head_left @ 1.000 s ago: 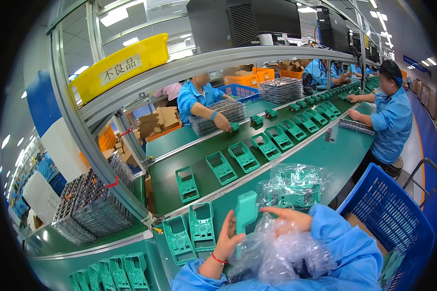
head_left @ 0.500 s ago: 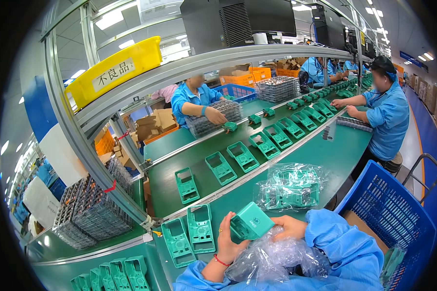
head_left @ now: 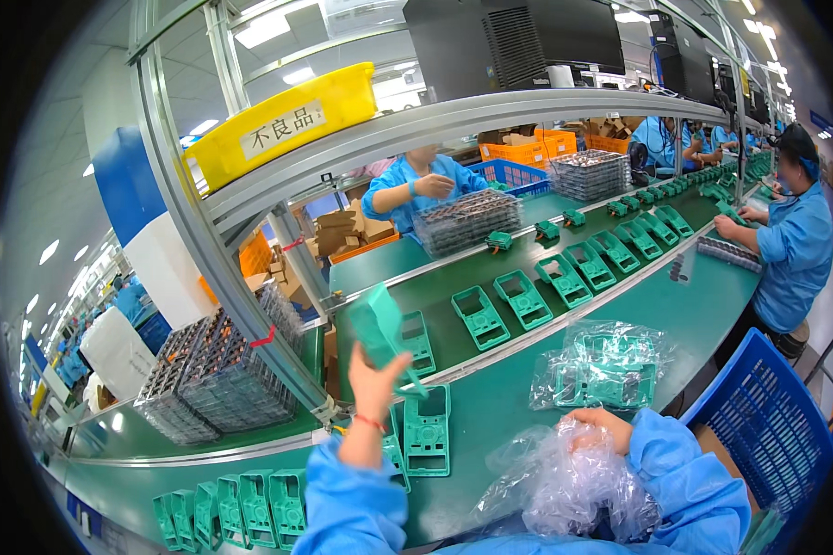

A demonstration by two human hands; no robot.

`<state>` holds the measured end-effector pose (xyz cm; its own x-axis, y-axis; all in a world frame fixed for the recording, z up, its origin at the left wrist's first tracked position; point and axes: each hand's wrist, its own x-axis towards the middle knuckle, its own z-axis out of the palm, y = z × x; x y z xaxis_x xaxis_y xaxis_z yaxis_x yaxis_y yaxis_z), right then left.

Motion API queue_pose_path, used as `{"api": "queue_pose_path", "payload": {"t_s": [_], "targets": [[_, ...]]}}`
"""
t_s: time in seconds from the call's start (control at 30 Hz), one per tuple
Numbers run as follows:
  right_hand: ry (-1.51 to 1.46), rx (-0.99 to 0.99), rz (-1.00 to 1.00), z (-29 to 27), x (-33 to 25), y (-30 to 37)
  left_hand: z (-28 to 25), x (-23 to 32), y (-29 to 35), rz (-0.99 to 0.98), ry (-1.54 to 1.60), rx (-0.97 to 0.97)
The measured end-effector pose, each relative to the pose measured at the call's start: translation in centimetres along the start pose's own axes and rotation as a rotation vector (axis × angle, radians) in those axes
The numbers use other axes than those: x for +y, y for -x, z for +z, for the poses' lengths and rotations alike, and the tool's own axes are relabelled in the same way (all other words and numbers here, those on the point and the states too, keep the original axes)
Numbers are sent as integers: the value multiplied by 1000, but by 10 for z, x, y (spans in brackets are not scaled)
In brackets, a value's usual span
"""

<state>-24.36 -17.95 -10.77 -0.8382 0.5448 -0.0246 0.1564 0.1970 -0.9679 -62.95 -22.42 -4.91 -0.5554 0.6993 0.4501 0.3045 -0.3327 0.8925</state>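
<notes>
In the head view, my left hand (head_left: 372, 384) grips a green plastic housing (head_left: 374, 326), raised and tilted over the near edge of the belt. Below it, a green housing frame (head_left: 428, 433) lies on the green table, and another is partly hidden behind my left wrist. Crumpled clear plastic bags (head_left: 565, 486) bunch under my right hand (head_left: 600, 431), whose fingers are closed on the film. Just beyond that hand, more green housings (head_left: 611, 370) lie wrapped in clear film.
Several green housings stand in a row (head_left: 254, 509) at lower left. The belt (head_left: 416, 282) carries housings and small green parts. A blue crate (head_left: 759, 416) stands at right, stacked clear trays (head_left: 213, 379) at left. Two co-workers work nearby. A metal frame holds a yellow bin (head_left: 287, 125).
My left hand has carried the green housing up and left, away from my right hand. My right hand stays with the plastic bags. The whole view has shifted.
</notes>
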Motion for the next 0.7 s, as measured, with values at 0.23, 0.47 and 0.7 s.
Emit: {"api": "queue_pose_path", "payload": {"t_s": [0.23,0.47,0.7], "targets": [[-162,5,99,-4,13,-11,-48,-105,-97,-214,-946,152],[26,-30,55,-8,20,-15,-35,-150,-105,-579,-1140,-61],[91,-55,-8,-4,13,-17,-23,-144,-106,-591,-1300,-409]]}}
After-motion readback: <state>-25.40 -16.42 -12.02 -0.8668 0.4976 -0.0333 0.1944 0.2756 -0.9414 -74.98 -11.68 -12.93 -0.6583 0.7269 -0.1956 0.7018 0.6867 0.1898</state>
